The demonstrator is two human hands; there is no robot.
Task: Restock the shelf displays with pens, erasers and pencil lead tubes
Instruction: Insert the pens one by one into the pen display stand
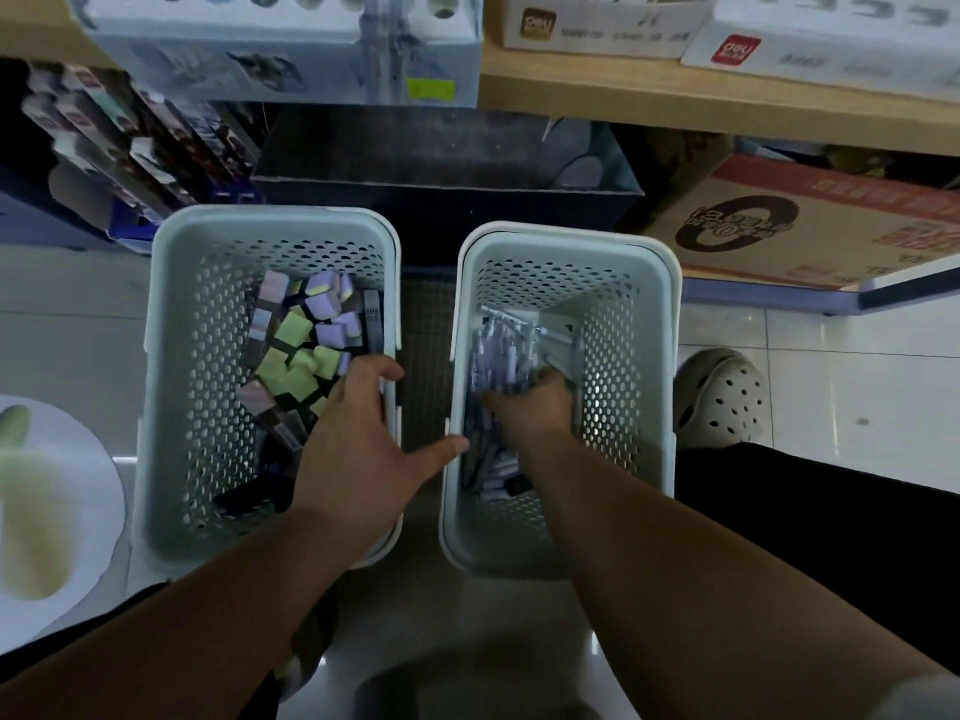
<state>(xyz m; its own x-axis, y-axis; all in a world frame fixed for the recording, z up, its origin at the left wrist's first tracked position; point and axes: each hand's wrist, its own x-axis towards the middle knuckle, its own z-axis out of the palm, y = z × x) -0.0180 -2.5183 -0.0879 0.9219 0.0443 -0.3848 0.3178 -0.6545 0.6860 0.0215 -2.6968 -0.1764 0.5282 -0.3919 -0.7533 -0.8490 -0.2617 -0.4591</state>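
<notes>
Two pale perforated baskets stand on the floor below the shelf. The left basket holds several green and purple erasers and dark lead tubes. The right basket holds a heap of pens. My left hand lies over the left basket's right rim, fingers spread and straight, thumb reaching toward the right basket. My right hand is down inside the right basket, fingers curled into the pens; what it grips is partly hidden.
A dark open box sits behind the baskets under the wooden shelf. White display boxes stand above. A cardboard carton is at right, packaged goods at left. My shoe is beside the right basket.
</notes>
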